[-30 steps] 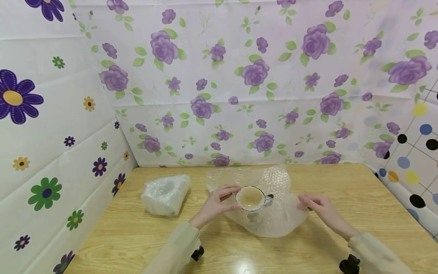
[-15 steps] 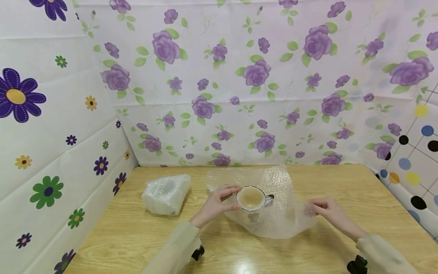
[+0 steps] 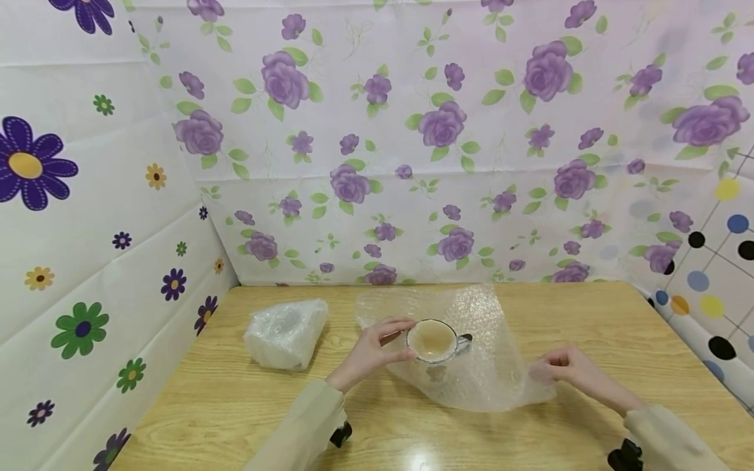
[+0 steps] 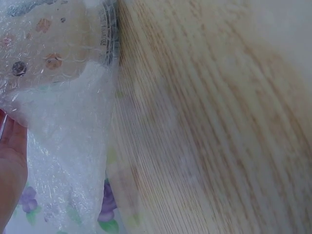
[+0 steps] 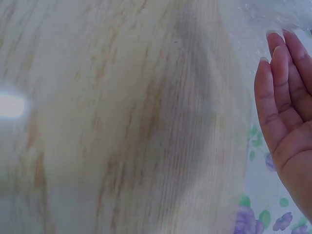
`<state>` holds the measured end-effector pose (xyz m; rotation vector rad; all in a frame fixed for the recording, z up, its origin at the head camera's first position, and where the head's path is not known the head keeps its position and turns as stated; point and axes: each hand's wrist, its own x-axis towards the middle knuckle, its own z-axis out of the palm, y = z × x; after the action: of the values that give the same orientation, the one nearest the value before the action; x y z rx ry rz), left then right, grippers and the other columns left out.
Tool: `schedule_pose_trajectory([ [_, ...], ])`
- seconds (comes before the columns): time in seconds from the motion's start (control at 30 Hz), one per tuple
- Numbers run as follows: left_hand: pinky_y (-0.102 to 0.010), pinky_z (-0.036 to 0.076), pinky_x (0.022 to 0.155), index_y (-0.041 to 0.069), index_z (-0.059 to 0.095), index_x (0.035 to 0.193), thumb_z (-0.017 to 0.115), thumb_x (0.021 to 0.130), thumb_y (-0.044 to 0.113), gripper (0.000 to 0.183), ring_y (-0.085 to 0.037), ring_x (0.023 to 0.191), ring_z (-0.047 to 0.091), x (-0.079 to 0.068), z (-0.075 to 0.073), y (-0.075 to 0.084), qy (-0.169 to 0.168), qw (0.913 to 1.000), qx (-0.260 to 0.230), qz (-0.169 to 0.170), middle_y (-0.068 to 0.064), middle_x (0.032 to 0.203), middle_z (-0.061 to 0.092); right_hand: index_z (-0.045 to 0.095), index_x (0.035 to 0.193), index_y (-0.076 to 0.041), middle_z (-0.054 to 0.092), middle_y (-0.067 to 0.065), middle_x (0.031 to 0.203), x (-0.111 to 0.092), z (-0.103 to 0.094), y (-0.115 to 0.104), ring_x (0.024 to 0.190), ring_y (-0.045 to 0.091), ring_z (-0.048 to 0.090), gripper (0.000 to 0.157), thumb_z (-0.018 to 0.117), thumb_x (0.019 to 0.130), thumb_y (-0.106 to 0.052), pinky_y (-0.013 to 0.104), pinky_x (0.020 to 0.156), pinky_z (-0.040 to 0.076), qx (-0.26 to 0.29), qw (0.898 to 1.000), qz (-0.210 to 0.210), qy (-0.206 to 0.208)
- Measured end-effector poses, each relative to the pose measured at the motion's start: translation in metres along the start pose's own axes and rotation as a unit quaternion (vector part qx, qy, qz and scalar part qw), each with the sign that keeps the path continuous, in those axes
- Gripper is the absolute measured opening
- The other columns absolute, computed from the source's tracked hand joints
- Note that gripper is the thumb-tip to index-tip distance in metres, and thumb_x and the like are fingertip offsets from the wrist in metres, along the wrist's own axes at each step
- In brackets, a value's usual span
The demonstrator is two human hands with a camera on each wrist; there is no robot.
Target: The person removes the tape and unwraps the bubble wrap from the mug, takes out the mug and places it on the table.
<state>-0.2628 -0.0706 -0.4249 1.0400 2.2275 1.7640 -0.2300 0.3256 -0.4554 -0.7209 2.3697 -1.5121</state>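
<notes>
A cup (image 3: pixel 432 340) with a dark rim and cream inside stands upright on a sheet of bubble wrap (image 3: pixel 471 387), its handle to the right. My left hand (image 3: pixel 372 348) grips the cup's left side between fingers and thumb. In the left wrist view, small printed flowers show on the cup wall (image 4: pixel 52 61) through the plastic, with part of the left hand (image 4: pixel 12 156) below. My right hand (image 3: pixel 577 374) pinches the sheet's right corner, pulled out low over the table. The right wrist view shows that hand (image 5: pixel 292 102) with fingers fairly long, their tips at the plastic.
A bundle in bubble wrap (image 3: pixel 286 335) lies at the left on the wooden table (image 3: pixel 235 412). A purple-flowered cloth (image 3: pixel 389 144) hangs behind the table's back edge, with more patterned cloth at both sides.
My right hand has moved right and slightly down, drawing the corner of the bubble wrap outward and flattening the sheet. The left hand and the cup have stayed in place.
</notes>
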Motion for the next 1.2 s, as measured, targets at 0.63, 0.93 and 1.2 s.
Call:
schedule_pose_trajectory([
  [0.63,-0.038,0.03,0.098,-0.005,0.049,0.126,0.068,0.081,0.003,0.049,-0.026,0.121,0.037,-0.001,0.0,0.018,-0.009,1.0,0.0,-0.002,-0.018,0.129,0.042,0.052,0.109,0.017,0.064,0.003,0.097,0.0,-0.01,-0.009,0.081,0.017,0.059,0.029,0.042,0.097,-0.008,0.038,0.067,0.05,0.049,0.999,0.0,-0.01],
  [0.93,-0.039,0.03,0.098,-0.005,0.05,0.125,0.068,0.08,0.003,0.049,-0.026,0.121,0.037,-0.001,0.0,0.018,-0.006,0.9999,-0.005,-0.008,-0.017,0.129,0.043,0.062,0.104,0.0,0.062,0.018,0.094,0.009,-0.018,-0.03,0.077,0.023,0.059,0.021,0.045,0.096,-0.008,0.039,0.069,0.05,0.01,1.0,-0.021,0.004],
  [1.2,-0.039,0.03,0.098,-0.005,0.049,0.125,0.068,0.08,0.003,0.049,-0.026,0.121,0.037,-0.001,0.0,0.02,-0.01,0.9999,-0.001,-0.009,-0.018,0.13,0.042,0.063,0.102,-0.002,0.063,0.014,0.089,0.019,-0.026,-0.049,0.076,0.026,0.058,0.018,0.048,0.095,-0.012,0.038,0.071,0.049,-0.022,1.0,-0.017,0.013],
])
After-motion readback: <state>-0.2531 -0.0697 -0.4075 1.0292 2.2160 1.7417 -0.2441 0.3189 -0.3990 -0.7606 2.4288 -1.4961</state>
